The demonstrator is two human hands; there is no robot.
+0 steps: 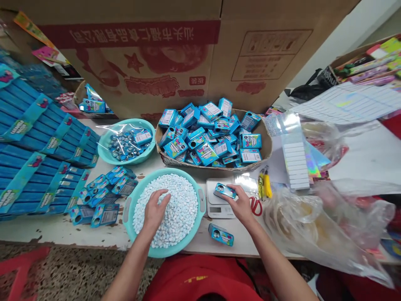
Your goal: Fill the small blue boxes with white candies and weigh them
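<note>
My left hand (pixel 155 211) is over the turquoise basin (pixel 200 223), its thumb and fingers apart, just above or touching the small pale candies (pixel 181 209) that fill it. My right hand (pixel 241 205) grips a small blue candy box (pixel 224 191) between thumb and fingers, over the white kitchen scale (pixel 214 212). A round hole shows in the upturned end of that box. Another blue box (pixel 221 235) lies on the table in front of the scale. I cannot read the scale's display.
A cut-down carton (pixel 216 164) heaped with blue boxes stands behind the basin. Left are a smaller turquoise bowl (pixel 105 156), loose boxes (pixel 105 214) and stacked display packs (pixel 46 179). Red-handled scissors (pixel 256 207), a yellow cutter (pixel 267 186) and plastic bags (pixel 300 217) lie right.
</note>
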